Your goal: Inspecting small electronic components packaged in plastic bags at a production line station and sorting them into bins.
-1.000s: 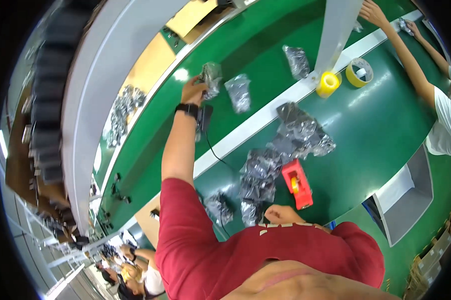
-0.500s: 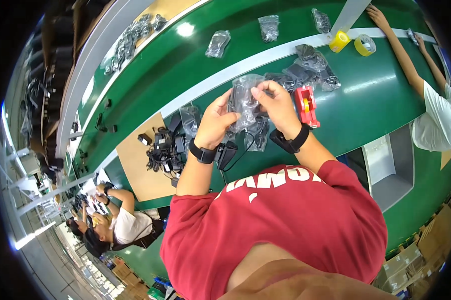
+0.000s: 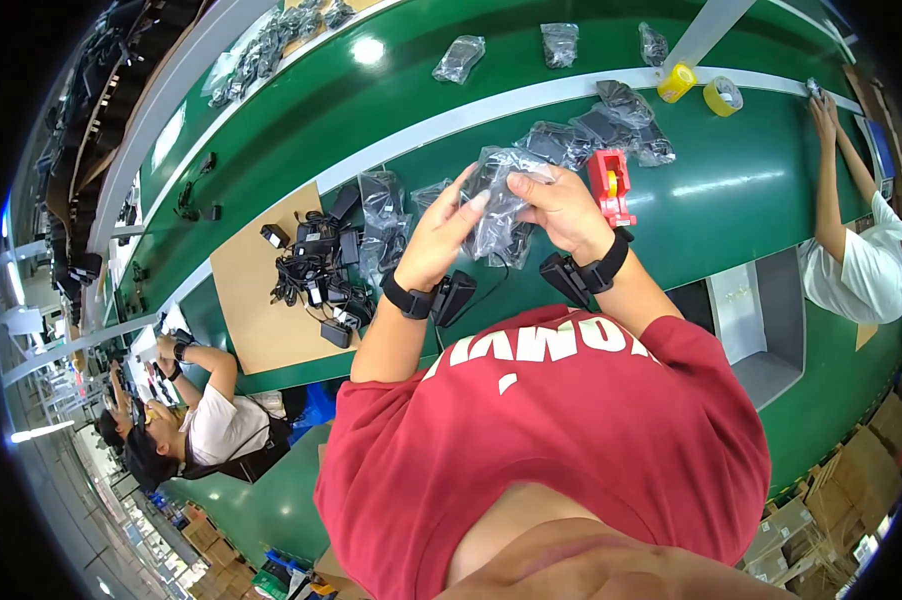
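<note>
Between my hands is a clear plastic bag (image 3: 498, 225) with something dark inside, probably a power adapter with its cord. My left hand (image 3: 437, 240) grips the bag's left side, thumb on top. On its right side my right hand (image 3: 571, 212) pinches the plastic, thumb pressed on the upper part. The undersides of both hands' fingers are hidden by the bag. Other bagged adapters (image 3: 381, 200) lie beside my left hand. Past my right hand is a heap of bagged adapters (image 3: 626, 125), with a red tape dispenser (image 3: 609, 185) close by.
Loose black adapters with cords (image 3: 316, 260) are piled on a brown cardboard sheet (image 3: 236, 300) at left. Yellow tape rolls (image 3: 677, 83) stand by a grey post. Several bagged adapters lie on the far green surface (image 3: 371, 110). Co-workers sit at left and right (image 3: 851, 265).
My hands keep hold of the bag; my left thumb has shifted up over it. The view has shifted slightly. The right co-worker's hands have come together at the table's far edge.
</note>
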`<state>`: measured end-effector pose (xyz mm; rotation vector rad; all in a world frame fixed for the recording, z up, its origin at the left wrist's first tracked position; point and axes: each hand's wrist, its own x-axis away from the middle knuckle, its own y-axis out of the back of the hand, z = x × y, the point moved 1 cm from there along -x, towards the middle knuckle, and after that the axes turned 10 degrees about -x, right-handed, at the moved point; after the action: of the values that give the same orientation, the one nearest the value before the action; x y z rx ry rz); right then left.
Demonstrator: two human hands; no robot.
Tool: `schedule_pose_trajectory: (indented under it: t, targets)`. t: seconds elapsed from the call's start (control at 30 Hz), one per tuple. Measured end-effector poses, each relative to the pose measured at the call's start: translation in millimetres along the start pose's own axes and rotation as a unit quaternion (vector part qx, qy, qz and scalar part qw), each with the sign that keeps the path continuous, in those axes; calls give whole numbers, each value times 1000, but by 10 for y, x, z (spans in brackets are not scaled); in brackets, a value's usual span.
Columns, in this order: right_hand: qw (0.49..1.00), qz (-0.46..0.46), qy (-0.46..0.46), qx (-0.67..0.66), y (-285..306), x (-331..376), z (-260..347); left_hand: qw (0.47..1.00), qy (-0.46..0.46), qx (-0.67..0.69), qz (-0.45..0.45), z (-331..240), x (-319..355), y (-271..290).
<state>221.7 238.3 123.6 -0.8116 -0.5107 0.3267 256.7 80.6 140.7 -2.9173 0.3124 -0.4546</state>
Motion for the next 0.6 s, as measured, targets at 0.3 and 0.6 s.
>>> schedule_pose_trajectory:
  t: [0.3,0.6]
  targets:
    - [998,47,-27,42,85,151,-12,977,-72,-200,13,12,129,56]
    - [980,189,-50,21,228,208,-8,998,8,-24,51,-53,251,80]
